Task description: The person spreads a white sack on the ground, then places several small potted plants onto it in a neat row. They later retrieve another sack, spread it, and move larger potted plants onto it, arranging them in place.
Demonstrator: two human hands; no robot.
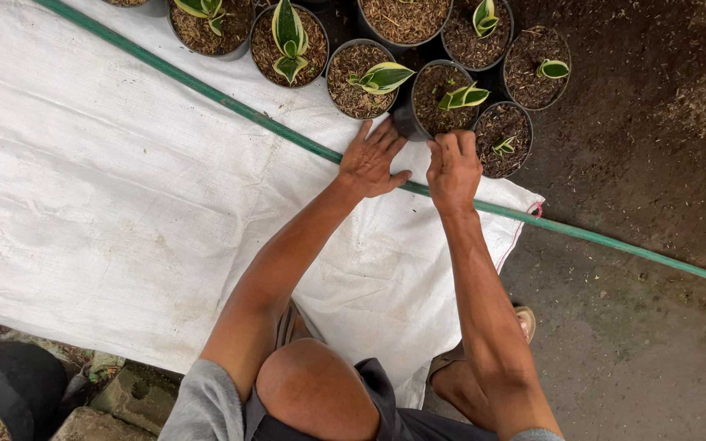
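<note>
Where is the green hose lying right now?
In the head view, the green hose runs diagonally from upper left to right edge, across the white sack, passing under both hands just below the row of black pots.

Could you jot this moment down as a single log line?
left hand: open, by black pot | right hand: fingers curled at pot's near rim | green hose beneath hands | white sack sheet underneath

I see open white sheet (108, 188) left of my hands; ahead, packed seedling pots (443, 98) and the green hose (288, 135) block passage.
</note>
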